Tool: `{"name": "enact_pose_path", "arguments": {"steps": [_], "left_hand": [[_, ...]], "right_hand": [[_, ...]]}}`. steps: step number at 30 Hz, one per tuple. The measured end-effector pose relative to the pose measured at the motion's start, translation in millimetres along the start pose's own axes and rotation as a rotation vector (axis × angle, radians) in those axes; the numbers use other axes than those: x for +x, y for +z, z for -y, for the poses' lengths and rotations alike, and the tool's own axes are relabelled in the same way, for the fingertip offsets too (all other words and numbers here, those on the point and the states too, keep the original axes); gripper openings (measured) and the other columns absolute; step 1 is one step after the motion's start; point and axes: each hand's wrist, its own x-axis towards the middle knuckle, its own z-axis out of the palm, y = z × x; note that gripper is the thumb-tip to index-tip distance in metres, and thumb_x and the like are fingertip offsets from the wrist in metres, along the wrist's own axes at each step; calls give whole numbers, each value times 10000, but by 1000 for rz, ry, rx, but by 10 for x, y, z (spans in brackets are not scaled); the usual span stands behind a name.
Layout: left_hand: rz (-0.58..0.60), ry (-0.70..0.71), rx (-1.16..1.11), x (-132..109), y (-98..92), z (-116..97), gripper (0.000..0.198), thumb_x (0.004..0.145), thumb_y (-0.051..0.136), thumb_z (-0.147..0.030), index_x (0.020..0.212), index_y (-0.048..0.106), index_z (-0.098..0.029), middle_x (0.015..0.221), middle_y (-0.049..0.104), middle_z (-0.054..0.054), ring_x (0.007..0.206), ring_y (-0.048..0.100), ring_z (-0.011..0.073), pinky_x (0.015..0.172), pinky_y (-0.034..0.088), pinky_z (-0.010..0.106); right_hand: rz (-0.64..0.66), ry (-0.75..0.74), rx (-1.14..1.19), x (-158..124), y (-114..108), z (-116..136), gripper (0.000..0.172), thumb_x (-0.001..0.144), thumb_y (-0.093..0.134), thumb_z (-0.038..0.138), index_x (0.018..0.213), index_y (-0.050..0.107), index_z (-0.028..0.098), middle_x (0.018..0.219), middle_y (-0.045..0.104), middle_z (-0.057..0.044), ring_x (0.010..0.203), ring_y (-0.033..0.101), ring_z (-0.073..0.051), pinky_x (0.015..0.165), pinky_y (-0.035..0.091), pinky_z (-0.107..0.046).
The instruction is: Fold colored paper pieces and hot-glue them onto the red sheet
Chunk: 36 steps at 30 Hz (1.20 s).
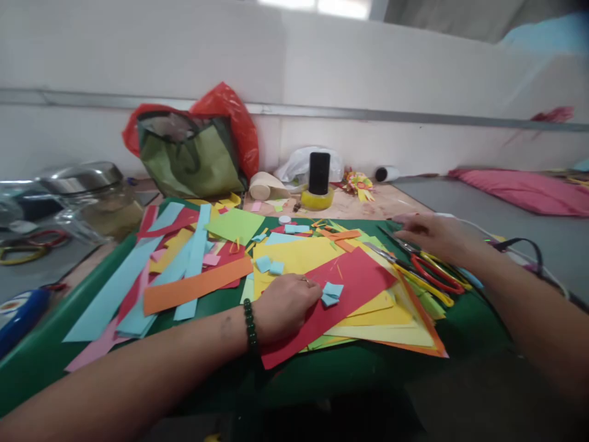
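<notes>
The small folded pieces of blue paper (332, 293) sit on a red sheet (354, 273), near the middle of the tabletop (368, 371) and toward its near edge. The left hand (288, 307) lies over that sheet with its fingers curled in and their tips at the blue pieces; whether they pinch a piece or merely rest against it, I cannot tell. The right hand (426, 233) is toward the far right corner, fingers loosely bent beside the red-handled scissors (415, 259); its grasp is hidden, so I cannot tell whether it has hold of anything. The folded pieces should be almost weightless and soft, a little springy at the creases, easily crushed or nudged sliding over the smooth sheet. A light pinch by the folded edges, between thumb and forefinger, would suit them best, while the flat red sheet would bend less if steadied near a corner.
</notes>
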Motion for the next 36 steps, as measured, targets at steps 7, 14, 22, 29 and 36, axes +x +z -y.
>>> {"name": "enact_pose_path", "arguments": {"steps": [7, 14, 22, 29, 36], "left_hand": [[44, 3, 108, -13, -17, -62, 195, 865, 486, -73, 968, 647, -112, 962, 722, 122, 891, 681, 253, 784, 529, 361], [-4, 21, 156, -7, 7, -71, 123, 841, 519, -74, 859, 635, -112, 833, 713, 121, 750, 689, 255, 654, 520, 355], [47, -38, 113, -9, -30, -78, 142, 842, 510, -60, 899, 625, -123, 888, 720, 112, 807, 691, 242, 689, 524, 330], [49, -30, 88, -9, -30, -41, 327, 817, 494, -26, 1124, 574, -109, 995, 703, 119, 907, 672, 252, 765, 547, 367], [-43, 57, 81, -11, 27, 12, 212, 900, 456, -95, 999, 636, -150, 1027, 709, 97, 904, 669, 207, 824, 543, 338]], "right_hand": [[356, -630, 149, 260, 483, 1544, 200, 917, 499, 216, 955, 694, 194, 985, 705, -75, 868, 643, -184, 758, 455, -283], [542, -752, -68, 528, 853, 2070, 318, 815, 686, 333, 1090, 681, 172, 1110, 688, -91, 937, 632, -217, 692, 411, -274], [405, -657, -264, 492, 751, 2068, 391, 772, 593, 191, 1156, 666, 202, 975, 743, -77, 874, 657, -239, 571, 312, -276], [158, -646, -66, 292, 331, 1432, 230, 820, 569, 115, 949, 743, 193, 887, 741, -71, 880, 642, -210, 699, 433, -289], [115, -549, 493, 38, 350, 966, 115, 835, 603, 224, 797, 700, 175, 910, 718, -77, 815, 668, -163, 690, 521, -268]]}}
